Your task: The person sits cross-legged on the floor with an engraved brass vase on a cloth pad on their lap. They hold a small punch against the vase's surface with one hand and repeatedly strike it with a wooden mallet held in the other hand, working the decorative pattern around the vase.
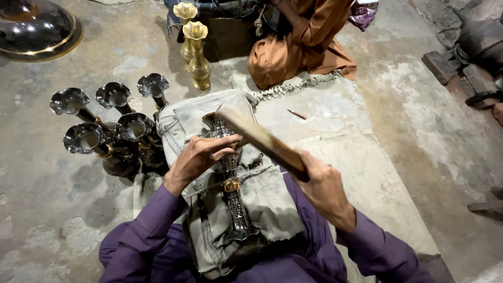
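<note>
While the left hand (pixel 196 157) grips the engraved silver metal vase (pixel 229 173) lying on grey cloth (pixel 267 196) across the lap, the right hand (pixel 322 186), fingers closed, holds a flat wooden stick (pixel 259 137) on it; four dark vases (pixel 112 126) stand beside, apparently finished.

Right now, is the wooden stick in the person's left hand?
No, the right hand grips the wooden stick, while the left hand rests on the engraved vase.

light: dim, soft | glare: metal vases (pixel 112 123) | blur: wooden stick (pixel 262 140)
</note>
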Demonstrator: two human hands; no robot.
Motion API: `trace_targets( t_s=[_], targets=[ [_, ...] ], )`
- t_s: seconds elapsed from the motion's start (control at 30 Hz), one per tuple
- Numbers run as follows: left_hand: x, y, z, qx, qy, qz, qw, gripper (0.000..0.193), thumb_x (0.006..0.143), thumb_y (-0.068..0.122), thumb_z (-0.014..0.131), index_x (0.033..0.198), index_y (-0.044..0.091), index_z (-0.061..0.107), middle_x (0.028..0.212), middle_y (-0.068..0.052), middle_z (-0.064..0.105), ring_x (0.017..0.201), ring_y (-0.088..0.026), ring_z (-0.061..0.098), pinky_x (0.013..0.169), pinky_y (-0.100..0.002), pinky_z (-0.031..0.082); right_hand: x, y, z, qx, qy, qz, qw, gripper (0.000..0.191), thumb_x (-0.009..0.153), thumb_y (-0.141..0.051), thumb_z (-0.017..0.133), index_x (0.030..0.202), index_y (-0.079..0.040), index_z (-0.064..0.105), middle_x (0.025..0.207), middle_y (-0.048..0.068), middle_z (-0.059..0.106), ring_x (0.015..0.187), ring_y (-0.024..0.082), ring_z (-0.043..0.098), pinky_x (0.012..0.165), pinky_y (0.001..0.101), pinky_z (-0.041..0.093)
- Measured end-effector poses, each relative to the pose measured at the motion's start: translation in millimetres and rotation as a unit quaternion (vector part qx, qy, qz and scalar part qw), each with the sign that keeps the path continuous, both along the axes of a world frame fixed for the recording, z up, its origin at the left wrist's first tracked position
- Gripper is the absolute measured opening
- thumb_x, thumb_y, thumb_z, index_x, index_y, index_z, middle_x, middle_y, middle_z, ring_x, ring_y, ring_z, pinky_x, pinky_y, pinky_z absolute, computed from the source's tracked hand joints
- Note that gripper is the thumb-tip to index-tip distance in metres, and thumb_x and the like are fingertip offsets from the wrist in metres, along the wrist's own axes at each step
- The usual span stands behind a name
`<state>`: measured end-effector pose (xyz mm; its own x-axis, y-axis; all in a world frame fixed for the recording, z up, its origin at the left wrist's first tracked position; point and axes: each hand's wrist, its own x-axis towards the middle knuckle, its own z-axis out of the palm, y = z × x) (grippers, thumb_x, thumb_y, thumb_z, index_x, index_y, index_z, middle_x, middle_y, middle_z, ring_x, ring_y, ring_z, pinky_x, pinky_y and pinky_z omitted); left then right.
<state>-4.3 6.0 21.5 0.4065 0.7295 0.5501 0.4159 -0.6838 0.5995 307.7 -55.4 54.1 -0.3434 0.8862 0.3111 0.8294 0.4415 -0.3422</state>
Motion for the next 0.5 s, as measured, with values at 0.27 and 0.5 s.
trace_targets(
  t_s=[0.27,0.5],
  targets=[
    [0.1,-1.1,9.0,-0.012,0.009,-0.02,1.0,0.038,0.091,0.02,0.074,0.128,0.02,0.069,0.101,-0.003,0.08,0.078,-0.022,0.079,0.063,-0.034,0.061,1.3,-7.8,5.7,-0.043,0.069,-0.029,0.996,0.039,0.094,-0.019,0.068,0.127,-0.003,0.054,0.079,0.014,0.072,0.054,0.022,0.069,0.048,0.0354,0.06],
    [0.3,2.7,7.7,-0.004,0.008,-0.026,1.0,0.041,0.089,0.018,0.075,0.13,0.02,0.068,0.1,-0.004,0.079,0.075,-0.022,0.078,0.062,-0.033,0.061,6.9,-9.6,-3.6,-0.057,0.063,-0.049,0.995,0.042,0.092,-0.015,0.068,0.13,-0.002,0.054,0.084,0.018,0.075,0.059,0.024,0.073,0.051,0.035,0.063]
  ],
)
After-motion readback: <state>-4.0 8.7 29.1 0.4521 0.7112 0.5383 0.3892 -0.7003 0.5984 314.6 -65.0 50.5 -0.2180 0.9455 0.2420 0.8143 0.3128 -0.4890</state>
